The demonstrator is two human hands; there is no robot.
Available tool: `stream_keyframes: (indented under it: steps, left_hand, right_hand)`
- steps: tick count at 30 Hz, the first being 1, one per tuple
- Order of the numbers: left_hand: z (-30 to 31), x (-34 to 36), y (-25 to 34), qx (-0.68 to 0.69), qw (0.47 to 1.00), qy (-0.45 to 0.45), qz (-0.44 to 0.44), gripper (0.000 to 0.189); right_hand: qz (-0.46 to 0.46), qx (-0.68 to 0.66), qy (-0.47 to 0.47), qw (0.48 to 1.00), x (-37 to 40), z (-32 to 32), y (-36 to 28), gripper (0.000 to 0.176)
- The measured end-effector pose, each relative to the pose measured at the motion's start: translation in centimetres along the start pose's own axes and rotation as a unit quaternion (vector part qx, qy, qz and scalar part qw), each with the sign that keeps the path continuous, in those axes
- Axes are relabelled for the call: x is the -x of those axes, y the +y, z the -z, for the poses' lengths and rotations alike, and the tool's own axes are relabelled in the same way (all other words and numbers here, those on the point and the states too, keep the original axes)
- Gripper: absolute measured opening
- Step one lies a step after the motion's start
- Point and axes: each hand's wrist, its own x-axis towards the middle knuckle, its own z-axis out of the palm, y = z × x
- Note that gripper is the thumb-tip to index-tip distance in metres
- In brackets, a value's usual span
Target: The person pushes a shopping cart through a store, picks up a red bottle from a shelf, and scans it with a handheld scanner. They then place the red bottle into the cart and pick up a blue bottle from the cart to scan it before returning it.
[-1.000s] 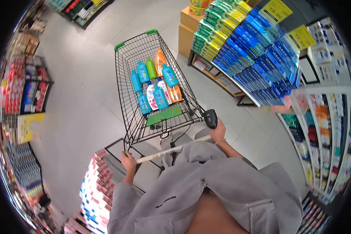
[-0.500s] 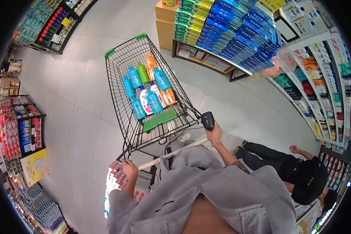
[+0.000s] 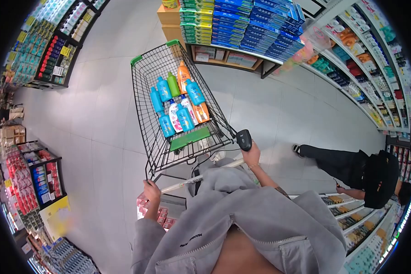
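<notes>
A black wire shopping cart (image 3: 141, 109) with green corner caps stands in front of me. In it are several blue bottles (image 3: 195, 92), a green bottle (image 3: 172, 84), white pump bottles (image 3: 174, 119) and orange bottles (image 3: 184, 76). My left hand (image 3: 152, 192) is closed on the left end of the cart's handle frame. At the right end of the pale push bar (image 3: 180, 184), my right hand (image 3: 251, 155) is closed too. A black rounded device (image 3: 244, 139) with a cable sits directly ahead of it; whether the hand also grips this device is hidden.
Stacked blue and green boxes (image 3: 233, 25) fill a display table ahead. Curved shelves (image 3: 360, 68) line the right side. Display racks (image 3: 45, 176) stand on the left. A person in black (image 3: 379, 178) stands by the shelves at right. Pale floor tiles (image 3: 105, 109) surround the cart.
The view has shifted, and the shelves and box display sit differently in it. The cart appears slightly further right, with both hands still on it. The person in black has changed leg position.
</notes>
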Motion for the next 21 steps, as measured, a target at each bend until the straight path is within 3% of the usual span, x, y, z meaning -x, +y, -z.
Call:
stream_keyframes:
  steps: [8, 9, 10, 16, 17, 21]
  left_hand:
    - [1.9, -0.2, 1.3, 0.008, 0.998, -0.002, -0.061, 0.029]
    - [2.1, -0.2, 1.8, 0.012, 0.998, -0.011, -0.066, 0.027]
    - [5.7, 3.4, -1.4, 0.016, 0.998, -0.001, -0.066, 0.027]
    - [5.7, 3.3, 1.3, 0.004, 0.994, 0.000, -0.112, 0.026]
    - [8.6, 5.1, -0.3, -0.002, 0.994, 0.011, -0.113, 0.025]
    - [9.9, 5.9, 0.6, -0.027, 0.990, 0.012, -0.141, 0.025]
  right_hand:
    - [-0.066, 0.017, 0.038, 0.997, 4.2, 3.1, 1.2, 0.045]
    - [-0.072, 0.010, 0.047, 0.996, 4.6, 3.5, 1.3, 0.045]
    - [-0.066, -0.002, 0.056, 0.996, 9.5, 6.0, -0.6, 0.045]
    - [-0.142, -0.005, 0.071, 0.987, 11.2, 8.1, 0.8, 0.042]
    - [-0.136, -0.013, 0.070, 0.988, 13.7, 9.6, -0.6, 0.042]
    - [-0.195, -0.031, 0.087, 0.977, 16.3, 10.9, -0.4, 0.039]
